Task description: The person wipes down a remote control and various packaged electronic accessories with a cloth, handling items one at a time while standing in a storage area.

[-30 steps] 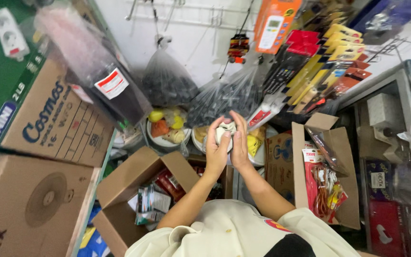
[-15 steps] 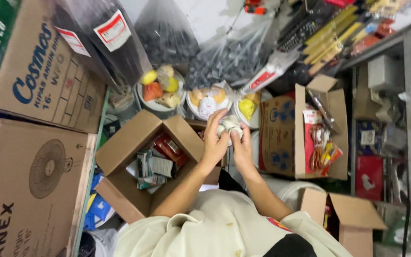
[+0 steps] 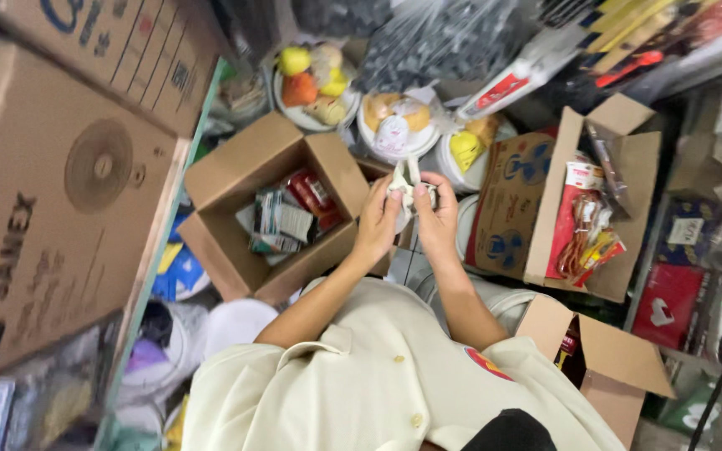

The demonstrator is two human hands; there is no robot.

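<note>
My left hand [image 3: 378, 224] and my right hand [image 3: 437, 219] are raised close together in front of my chest. Both pinch a small crumpled white item [image 3: 403, 177], which sticks up between the fingers. What the item is I cannot tell. Just left of my hands, and below them, stands an open cardboard box [image 3: 231, 163] holding several small packets [image 3: 282, 219]. My cream shirt [image 3: 361, 392] fills the bottom of the view.
Large cardboard boxes [image 3: 60, 192] are stacked on the left. White tubs of yellow and orange goods [image 3: 312, 73] sit beyond my hands. On the right an open box [image 3: 628, 159] holds packaged items [image 3: 585, 225], and another open box [image 3: 620, 355] stands at lower right.
The view has tilted downward, so the shelves and hanging goods slid out at the top. My hands stay together on the white item, now nearer the open box.
</note>
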